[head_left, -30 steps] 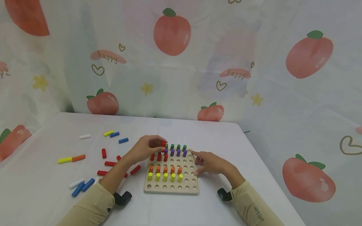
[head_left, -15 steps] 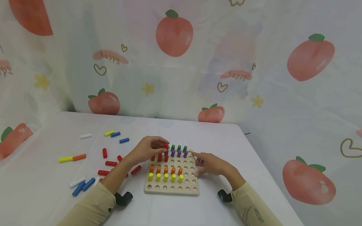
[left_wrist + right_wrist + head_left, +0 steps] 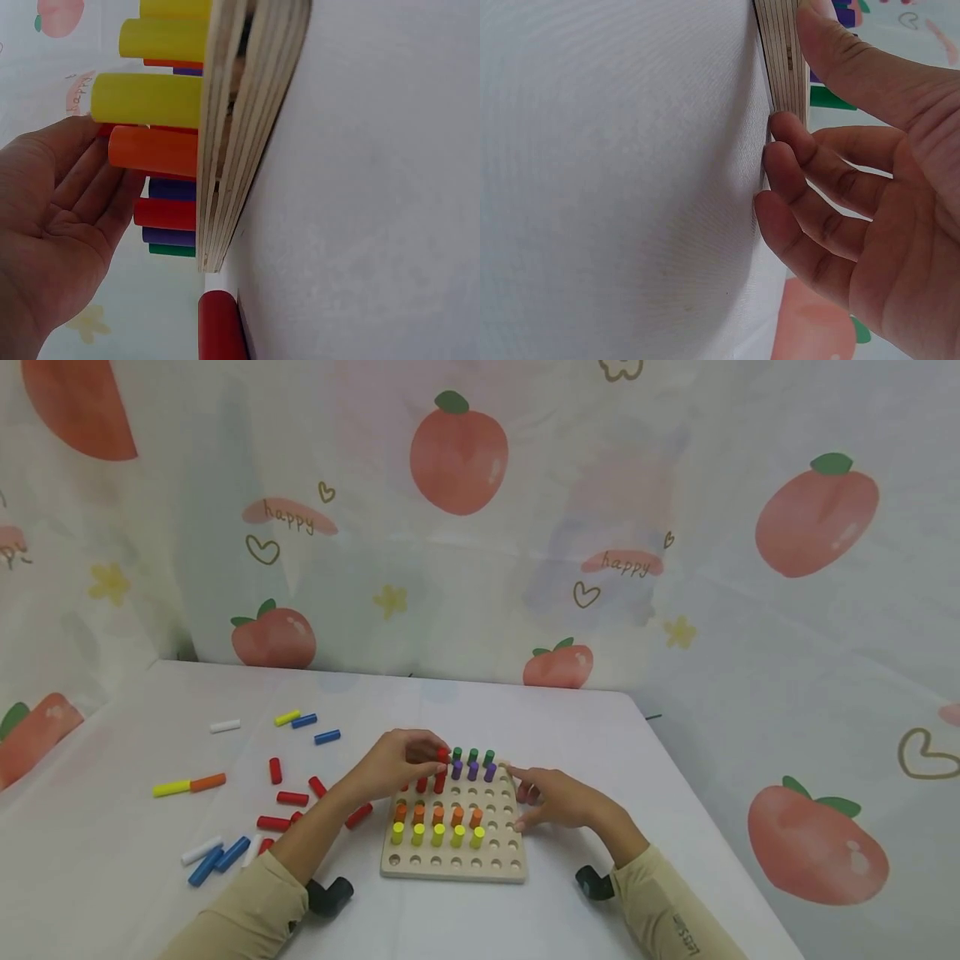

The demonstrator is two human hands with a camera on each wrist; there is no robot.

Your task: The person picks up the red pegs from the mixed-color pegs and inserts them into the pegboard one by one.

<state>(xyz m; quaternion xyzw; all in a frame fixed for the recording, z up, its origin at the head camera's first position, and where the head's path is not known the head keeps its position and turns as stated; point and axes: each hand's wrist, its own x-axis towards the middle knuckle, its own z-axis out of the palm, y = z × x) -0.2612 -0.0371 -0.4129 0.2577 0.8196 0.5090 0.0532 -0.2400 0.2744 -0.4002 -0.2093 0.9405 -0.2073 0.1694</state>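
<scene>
A light wooden pegboard (image 3: 453, 863) lies on the table, with rows of upright pegs in its holes. My left hand (image 3: 393, 766) reaches over the board's far left part and pinches a red peg (image 3: 442, 755) between thumb and fingers. Near it stand green pegs (image 3: 473, 754), purple pegs (image 3: 473, 771) and red pegs (image 3: 439, 784); the hand hides some. Closer to me are an orange row (image 3: 438, 815) and a yellow row (image 3: 438, 834). My right hand (image 3: 562, 797) touches the board's right edge, its fingers loosely bent; the right wrist view shows its thumb (image 3: 847, 56) against that edge.
Left of the board lie several loose red pegs (image 3: 292, 798), white pegs (image 3: 201, 851) and blue pegs (image 3: 206, 866). Farther off are a yellow peg (image 3: 287, 718) and blue ones. A yellow and an orange peg (image 3: 207, 782) lie end to end. Printed cloth (image 3: 480, 568) hangs behind the table.
My left hand has shifted slightly right and a little lower with the red peg, over the far rows. The right hand stays at the board's edge.
</scene>
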